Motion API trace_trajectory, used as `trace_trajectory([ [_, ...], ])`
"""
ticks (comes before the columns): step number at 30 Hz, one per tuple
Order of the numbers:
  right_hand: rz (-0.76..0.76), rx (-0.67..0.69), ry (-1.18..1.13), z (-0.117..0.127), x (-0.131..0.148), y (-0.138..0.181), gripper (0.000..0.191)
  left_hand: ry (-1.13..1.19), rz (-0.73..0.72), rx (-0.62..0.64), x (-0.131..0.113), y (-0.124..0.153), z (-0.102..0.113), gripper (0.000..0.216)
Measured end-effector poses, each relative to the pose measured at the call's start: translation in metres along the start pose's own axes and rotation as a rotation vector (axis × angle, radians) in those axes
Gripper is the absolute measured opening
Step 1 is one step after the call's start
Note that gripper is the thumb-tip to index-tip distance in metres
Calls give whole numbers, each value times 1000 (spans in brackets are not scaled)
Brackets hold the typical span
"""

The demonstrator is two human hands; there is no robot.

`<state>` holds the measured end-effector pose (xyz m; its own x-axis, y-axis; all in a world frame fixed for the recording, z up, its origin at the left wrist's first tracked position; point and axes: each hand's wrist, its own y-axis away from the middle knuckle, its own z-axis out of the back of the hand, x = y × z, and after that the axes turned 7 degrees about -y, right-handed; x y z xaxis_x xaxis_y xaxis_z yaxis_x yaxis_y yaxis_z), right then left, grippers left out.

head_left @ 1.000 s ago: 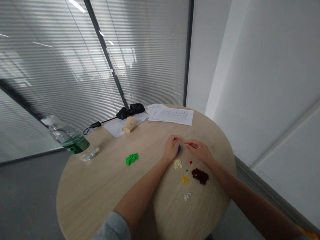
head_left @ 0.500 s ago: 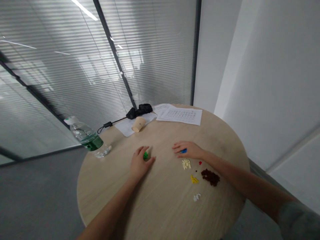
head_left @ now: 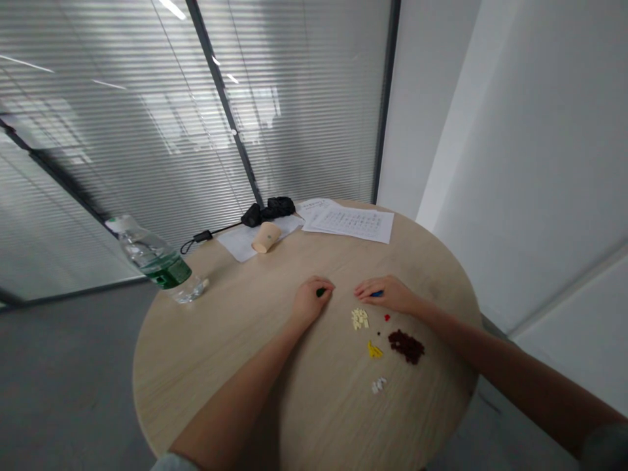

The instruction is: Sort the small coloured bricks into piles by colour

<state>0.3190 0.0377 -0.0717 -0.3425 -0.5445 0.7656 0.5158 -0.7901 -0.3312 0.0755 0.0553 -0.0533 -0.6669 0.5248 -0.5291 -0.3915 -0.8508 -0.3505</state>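
Observation:
My left hand (head_left: 312, 302) is on the table with its fingers curled round some small green pieces (head_left: 320, 292), which show dark between thumb and fingers. A short gap to the right, my right hand (head_left: 389, 293) is closed over small blue pieces (head_left: 377, 294), mostly hidden under its fingers. Just below that hand lie a cluster of cream pieces (head_left: 360, 319) and a tiny red piece (head_left: 387, 317). Nearer to me are a heap of dark brown pieces (head_left: 406, 347), a few yellow pieces (head_left: 375, 350) and some white pieces (head_left: 379, 384). All look like tiny toy bricks.
The round wooden table (head_left: 206, 353) carries a leaning water bottle (head_left: 164, 265) at its left edge. A paper cup (head_left: 266, 237) lies tipped on a sheet, by a black folded umbrella (head_left: 279, 207). Printed papers (head_left: 356, 224) lie at the back.
My left hand has moved right, closing round the green pieces, and they have come along. My right hand's fingers have drawn in over the blue pieces. The view has shifted slightly.

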Motion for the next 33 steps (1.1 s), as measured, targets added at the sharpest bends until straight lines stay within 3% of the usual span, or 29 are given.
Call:
trace_trajectory([
  [10, -42, -46, 16, 8, 9, 21, 19, 87, -174, 95, -33, -20, -28, 13],
  [18, -85, -107, 5, 6, 16, 21, 19, 117, -191, 135, -45, -29, -40, 17],
  [23, -107, -123, -16, 5, 17, 19, 21, 84, -129, 134, -49, -28, -42, 16],
  [25, -139, -149, -37, 5, 17, 19, 21, 84, -130, 95, -49, -27, -40, 16],
  [30, -268, -302, -118, 5, 12, 19, 27, 82, -44, -184, -40, -14, -29, 26],
  [33, -299, -364, -121, 4, 10, 20, 29, -3, -42, -190, -23, 7, -12, 35],
])
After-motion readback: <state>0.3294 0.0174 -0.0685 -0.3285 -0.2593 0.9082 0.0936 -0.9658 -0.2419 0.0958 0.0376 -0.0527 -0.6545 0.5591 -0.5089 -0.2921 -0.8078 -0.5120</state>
